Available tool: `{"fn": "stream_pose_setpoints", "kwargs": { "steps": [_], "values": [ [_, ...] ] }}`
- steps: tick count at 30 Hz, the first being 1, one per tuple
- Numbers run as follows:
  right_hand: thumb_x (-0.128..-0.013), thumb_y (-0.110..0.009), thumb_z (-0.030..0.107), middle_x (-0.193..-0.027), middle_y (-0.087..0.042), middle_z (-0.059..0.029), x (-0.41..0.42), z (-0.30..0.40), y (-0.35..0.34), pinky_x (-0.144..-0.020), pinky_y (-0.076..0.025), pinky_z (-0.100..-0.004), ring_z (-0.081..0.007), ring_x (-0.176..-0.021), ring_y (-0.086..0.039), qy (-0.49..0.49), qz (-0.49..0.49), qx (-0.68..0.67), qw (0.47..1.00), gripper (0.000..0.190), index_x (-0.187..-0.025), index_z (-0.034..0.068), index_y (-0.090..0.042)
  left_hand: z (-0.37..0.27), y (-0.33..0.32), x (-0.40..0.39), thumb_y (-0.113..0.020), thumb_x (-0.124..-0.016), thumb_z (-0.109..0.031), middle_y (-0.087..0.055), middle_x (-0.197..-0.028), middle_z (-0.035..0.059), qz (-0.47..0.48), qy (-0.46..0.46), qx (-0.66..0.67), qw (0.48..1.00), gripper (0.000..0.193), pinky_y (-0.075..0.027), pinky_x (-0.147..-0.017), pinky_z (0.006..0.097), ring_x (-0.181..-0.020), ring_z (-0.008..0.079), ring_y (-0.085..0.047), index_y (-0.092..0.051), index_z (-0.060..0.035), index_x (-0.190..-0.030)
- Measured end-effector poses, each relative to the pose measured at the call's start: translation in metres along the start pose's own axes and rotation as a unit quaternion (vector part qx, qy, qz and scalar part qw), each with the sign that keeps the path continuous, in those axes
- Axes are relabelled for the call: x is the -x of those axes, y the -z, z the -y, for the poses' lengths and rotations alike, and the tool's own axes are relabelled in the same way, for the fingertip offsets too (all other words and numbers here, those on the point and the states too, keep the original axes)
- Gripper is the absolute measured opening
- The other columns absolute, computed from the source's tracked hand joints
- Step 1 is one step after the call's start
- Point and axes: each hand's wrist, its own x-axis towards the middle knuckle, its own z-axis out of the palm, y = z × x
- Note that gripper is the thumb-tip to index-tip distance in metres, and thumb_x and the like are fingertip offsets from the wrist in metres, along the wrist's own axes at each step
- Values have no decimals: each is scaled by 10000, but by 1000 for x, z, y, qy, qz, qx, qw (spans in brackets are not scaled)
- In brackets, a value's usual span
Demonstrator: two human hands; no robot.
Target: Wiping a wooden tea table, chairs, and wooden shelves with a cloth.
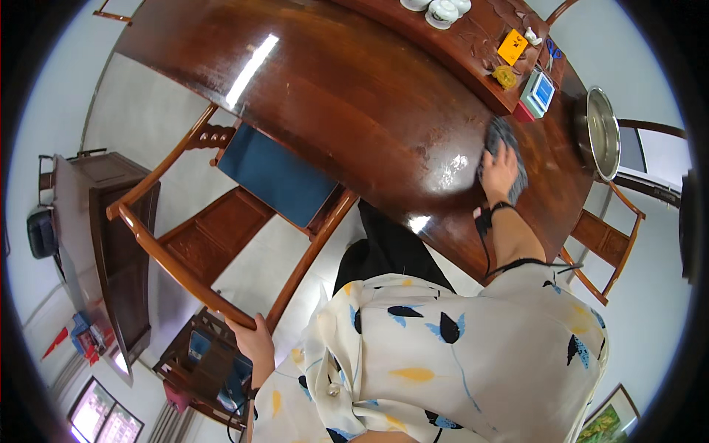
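Note:
My right hand (500, 173) presses a dark grey cloth (501, 133) flat against the polished wooden table (354, 99). The cloth lies just below a small stacked box with a blue-and-white top (538, 93). Wet, shiny patches show on the wood left of the cloth. With my left hand (253, 340) I grip the curved top rail of a wooden armchair (188, 277), which has a blue seat cushion (279, 171). The chair stands at the table's near edge, to my left. Part of the cloth is hidden under my right palm.
A metal basin (601, 133) stands at the table's right end. On the raised wooden tray (471, 61) are white cups (442, 12), a yellow card box (512, 47), a roll of yellowish tape (504, 77) and blue-handled scissors (553, 51). Another wooden chair (604, 238) is at right; a desk (122, 249) is at left.

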Motion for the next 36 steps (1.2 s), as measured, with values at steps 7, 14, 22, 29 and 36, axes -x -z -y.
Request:
{"fn": "stream_pose_setpoints", "kwargs": {
  "steps": [7,14,22,29,36],
  "values": [
    [-908,-479,518,-1402,-432,-112,67,52,-13,-993,-323,-560,-373,-1269,-388,-324,-37,125,937,579,-1388,198,-439,-5,3,-2,-656,-804,-346,-645,-1011,288,3,10,-8,1000,830,-499,-821,455,-924,427,-638,-263,54,-1415],
    [-782,-635,389,-1305,-471,-104,78,278,7,-997,-266,-585,-362,-1253,-370,122,21,-108,986,543,-1258,157,-516,-3,1,2,-649,-809,-368,-639,-1017,295,-8,5,-34,999,820,-499,-830,456,-935,434,-633,-286,71,-1399],
    [-860,-595,340,-1361,-465,-95,95,336,2,-1097,-191,-587,-353,-1312,-347,311,82,-263,910,471,-1304,193,-536,-3,1,3,-656,-802,-354,-647,-1022,262,-23,-8,-5,1000,727,-484,-828,455,-946,408,-632,-384,48,-1343],
    [-821,-642,336,-1308,-498,-91,131,165,37,-1084,-242,-571,-336,-1292,-382,310,73,-202,926,479,-1277,215,-555,5,-5,-11,-661,-799,-373,-626,-1070,279,-16,-59,2,998,738,-478,-848,467,-986,434,-612,-363,38,-1335],
    [-790,-643,309,-1309,-495,-126,197,-27,71,-998,-335,-512,-333,-1244,-421,71,11,-46,996,501,-1260,158,-556,15,-3,-11,-662,-794,-388,-627,-1064,282,-26,-83,6,996,762,-464,-876,466,-1009,425,-606,-359,90,-1303]
  ]
}}
